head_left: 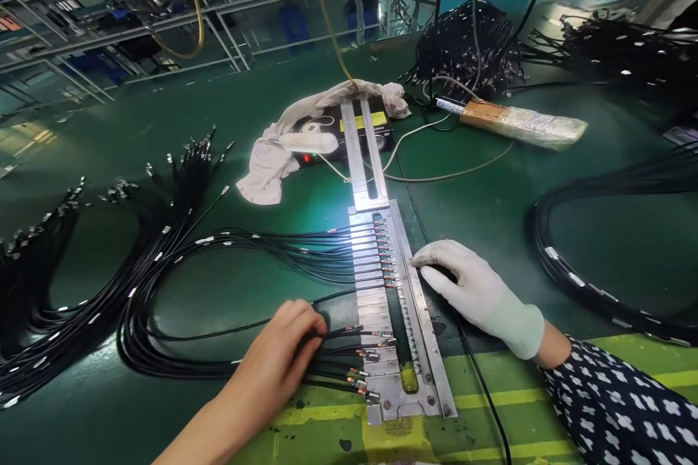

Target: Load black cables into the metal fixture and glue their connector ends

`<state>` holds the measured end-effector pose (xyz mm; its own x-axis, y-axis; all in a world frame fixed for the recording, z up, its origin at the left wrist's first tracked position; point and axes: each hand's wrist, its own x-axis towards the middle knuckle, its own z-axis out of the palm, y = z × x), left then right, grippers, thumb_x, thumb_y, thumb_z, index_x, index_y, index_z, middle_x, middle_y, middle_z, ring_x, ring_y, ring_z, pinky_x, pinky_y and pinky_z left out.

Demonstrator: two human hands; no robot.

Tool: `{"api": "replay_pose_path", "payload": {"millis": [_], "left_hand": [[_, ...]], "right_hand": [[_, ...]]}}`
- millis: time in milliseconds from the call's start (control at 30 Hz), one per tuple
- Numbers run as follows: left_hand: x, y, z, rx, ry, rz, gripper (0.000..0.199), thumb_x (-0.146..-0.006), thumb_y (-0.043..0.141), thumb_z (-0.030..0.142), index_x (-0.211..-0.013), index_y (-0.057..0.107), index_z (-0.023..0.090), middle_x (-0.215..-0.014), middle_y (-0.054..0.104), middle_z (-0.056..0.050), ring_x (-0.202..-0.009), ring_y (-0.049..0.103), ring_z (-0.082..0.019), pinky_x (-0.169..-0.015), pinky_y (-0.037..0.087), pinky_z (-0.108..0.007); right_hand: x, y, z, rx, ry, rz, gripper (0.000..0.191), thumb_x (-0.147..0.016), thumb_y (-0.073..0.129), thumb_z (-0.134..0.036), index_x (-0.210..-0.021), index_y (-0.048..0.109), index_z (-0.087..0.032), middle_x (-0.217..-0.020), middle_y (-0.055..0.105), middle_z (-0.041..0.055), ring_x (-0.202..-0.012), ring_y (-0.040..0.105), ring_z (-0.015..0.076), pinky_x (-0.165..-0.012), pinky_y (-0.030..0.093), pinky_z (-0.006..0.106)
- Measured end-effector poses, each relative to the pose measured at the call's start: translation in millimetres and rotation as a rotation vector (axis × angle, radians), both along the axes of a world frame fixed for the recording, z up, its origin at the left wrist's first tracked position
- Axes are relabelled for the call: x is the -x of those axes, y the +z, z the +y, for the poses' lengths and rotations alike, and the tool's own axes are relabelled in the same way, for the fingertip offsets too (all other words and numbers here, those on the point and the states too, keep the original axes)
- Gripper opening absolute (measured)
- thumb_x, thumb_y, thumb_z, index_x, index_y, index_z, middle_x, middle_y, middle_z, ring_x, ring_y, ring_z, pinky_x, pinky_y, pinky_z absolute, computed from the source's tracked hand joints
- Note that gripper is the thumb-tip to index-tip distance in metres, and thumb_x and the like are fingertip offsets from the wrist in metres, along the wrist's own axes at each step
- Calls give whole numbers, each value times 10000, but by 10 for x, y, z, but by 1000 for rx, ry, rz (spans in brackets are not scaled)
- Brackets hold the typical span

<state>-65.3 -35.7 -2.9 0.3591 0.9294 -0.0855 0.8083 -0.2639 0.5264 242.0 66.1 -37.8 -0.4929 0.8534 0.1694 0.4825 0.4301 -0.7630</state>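
Two hands show: one bare left hand (pixel 286 349) at lower centre and one gloved right hand (pixel 474 290) right of centre. There is one slotted metal fixture (pixel 376 309) at centre, one black box (pixel 388 136) and one white cloth (pixel 267 180) above it, one wrapped packet (pixel 539 127), two black cable heaps (pixel 463 43) at upper right and one cable coil (pixel 545 247) at right. Cables (pixel 174 370) at left are too merged to count.

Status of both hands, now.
Left hand: closed on black cables.
Right hand, gloved: partly open, fingertips at the slotted metal fixture's edge; nothing visibly held.
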Motion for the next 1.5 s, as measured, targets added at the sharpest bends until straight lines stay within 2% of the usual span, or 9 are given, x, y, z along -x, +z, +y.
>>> {"api": "replay_pose_path", "payload": {"millis": [133, 267, 333, 467, 567, 667, 1067, 1267, 1500], "left_hand": [[8, 19, -5, -35, 61, -83, 84, -965, 458, 189, -929, 526, 223, -877, 569, -6, -815, 547, -153, -718, 469, -252], [41, 37, -29, -284, 353, -289, 95, -931, 544, 168, -1005, 546, 228, -941, 540, 0, -856, 546, -120, -751, 474, -187], [6, 49, 2, -353, 397, -323, 91, -908, 590, 153, -969, 566, 216, -939, 526, -2, -849, 541, -113, -722, 471, -168], [-149, 54, 150, -374, 103, -231, 181, -901, 602, 84, -1039, 623, 199, -911, 563, -3, -830, 566, -101, -731, 474, -164], [-248, 6, 277, -275, -126, -183, 290, -942, 524, 67, -1192, 600, 193, -896, 558, -12, -782, 571, -91, -686, 481, -161], [-260, -65, 365, -176, -234, -113, 340, -977, 440, 85, -1269, 565, 207, -896, 551, -20, -750, 566, -92, -650, 472, -168], [-235, -158, 496, -177, -279, -112, 304, -968, 456, 84, -1244, 538, 182, -921, 576, -41, -785, 569, -120, -691, 469, -195], [-192, -221, 298, -342, -245, 63, 457, -936, 434, 28, -1349, 513, 207, -1157, 523, -111, -1043, 515, -200, -863, 439, -300], [-188, -237, 236, -321, -262, 123, 489, -958, 384, 50, -1411, 468, 215, -960, 592, -50, -850, 493, -176, -748, 343, -317]], "right_hand": [[20, 32, -2, -4, -3, 25, 159, -950, 520, -148, -989, 647, -237, -1015, 674, 5, -988, 589, 193, -923, 454, 387], [37, 71, -2, -3, -14, 54, 165, -940, 528, -120, -964, 650, -227, -982, 682, 3, -967, 593, 184, -918, 455, 379], [42, 74, 0, 12, -24, 56, 165, -932, 534, -109, -944, 649, -226, -967, 681, 0, -959, 595, 182, -912, 456, 376], [41, 49, 11, 18, -23, 65, 165, -928, 541, -112, -950, 651, -233, -983, 683, -2, -961, 602, 182, -921, 453, 381], [35, 49, 15, 16, -21, 74, 166, -931, 544, -114, -963, 655, -234, -988, 681, -2, -963, 598, 179, -925, 451, 375], [32, 73, 16, 24, -17, 90, 167, -928, 546, -105, -962, 657, -225, -969, 677, 0, -954, 588, 175, -897, 459, 358], [36, 91, 42, 57, -18, 96, 134, -953, 537, -163, -940, 650, -233, -957, 679, 11, -929, 601, 188, -902, 468, 392], [39, 95, 39, 68, -25, 99, 129, -953, 544, -170, -935, 656, -231, -953, 683, 10, -931, 599, 189, -865, 479, 379], [41, 57, 38, 33, -24, 111, 141, -938, 552, -140, -929, 666, -223, -954, 690, 10, -925, 607, 189, -895, 470, 394]]}}
